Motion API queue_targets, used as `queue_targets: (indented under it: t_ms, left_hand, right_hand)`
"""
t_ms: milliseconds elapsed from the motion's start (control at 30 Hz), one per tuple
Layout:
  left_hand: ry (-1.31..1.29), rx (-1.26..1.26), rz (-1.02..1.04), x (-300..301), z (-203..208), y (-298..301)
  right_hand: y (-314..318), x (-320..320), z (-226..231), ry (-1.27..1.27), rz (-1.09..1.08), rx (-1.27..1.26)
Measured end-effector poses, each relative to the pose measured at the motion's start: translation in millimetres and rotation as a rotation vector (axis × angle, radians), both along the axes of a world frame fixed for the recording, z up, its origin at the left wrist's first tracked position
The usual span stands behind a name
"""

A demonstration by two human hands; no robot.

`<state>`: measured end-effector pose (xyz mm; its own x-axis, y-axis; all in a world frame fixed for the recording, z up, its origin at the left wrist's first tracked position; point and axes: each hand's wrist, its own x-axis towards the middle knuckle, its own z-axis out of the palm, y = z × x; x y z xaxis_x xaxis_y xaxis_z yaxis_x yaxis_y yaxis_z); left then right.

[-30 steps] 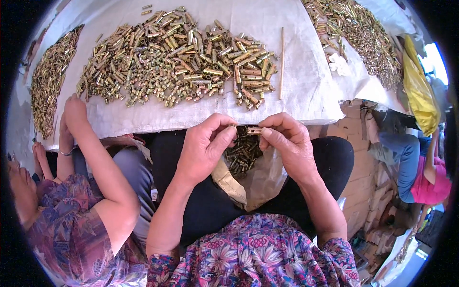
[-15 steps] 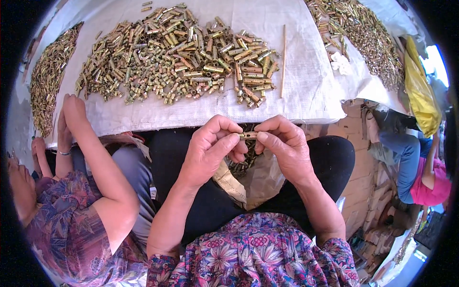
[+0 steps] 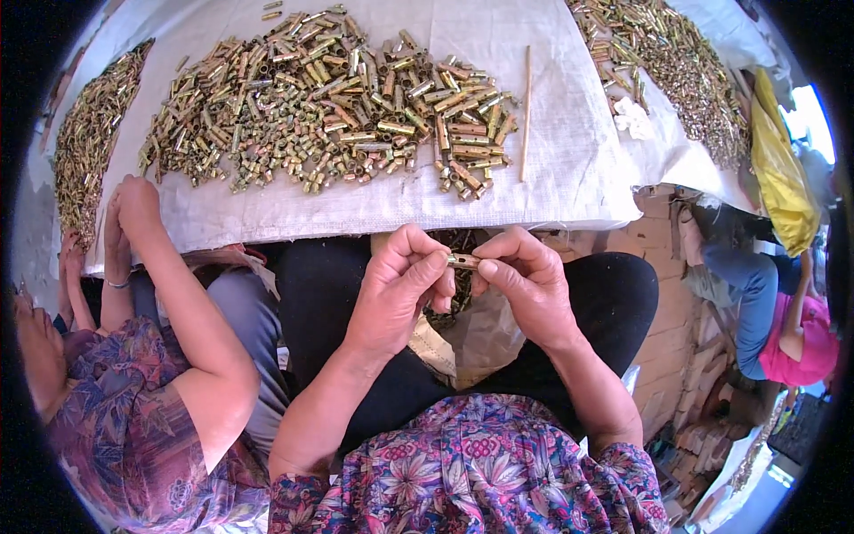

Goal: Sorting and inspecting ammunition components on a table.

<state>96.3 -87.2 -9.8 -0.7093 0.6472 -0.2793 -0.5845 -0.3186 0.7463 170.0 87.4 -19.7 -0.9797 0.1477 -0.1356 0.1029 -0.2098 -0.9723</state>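
Note:
Over my lap, just off the table's front edge, a slotted yellow-metal tube [image 3: 463,261] lies nearly level between both hands. My left hand [image 3: 405,285] pinches its left end between thumb and forefinger, where a shiny, greenish-gold bit shows at the fingertips. On the right end, the thumb and forefinger of my right hand [image 3: 527,289] are closed. Dark slots show in the tube's middle. Whether a separate small piece sits at its left end I cannot tell.
A white woven sheet [image 3: 569,169] covers the table, with a pile of metal tubes and short sleeves [image 3: 338,98] and a thin stick [image 3: 526,116]. Another person's arm [image 3: 191,303] is close at my left. Below my hands is a bag [image 3: 489,329] with metal parts.
Both hands have dipped slightly, bringing the tube a little lower, its right end now tipped down. More of the shiny left end shows by my left fingertips.

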Motion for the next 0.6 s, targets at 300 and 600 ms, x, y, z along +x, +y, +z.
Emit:
queue_targets:
  t_ms: [300, 600]
  left_hand:
    - [-0.299, 0.311, -0.123, 13.6, -5.7, -0.4]
    - [0.347, -0.259, -0.194, -22.8, 11.9, -24.0]
  right_hand:
    - [-10.3, 7.0, 13.5, 0.009, 0.035, -0.135]
    - [18.9, -10.9, 39.9, 0.072, 0.128, 0.423]
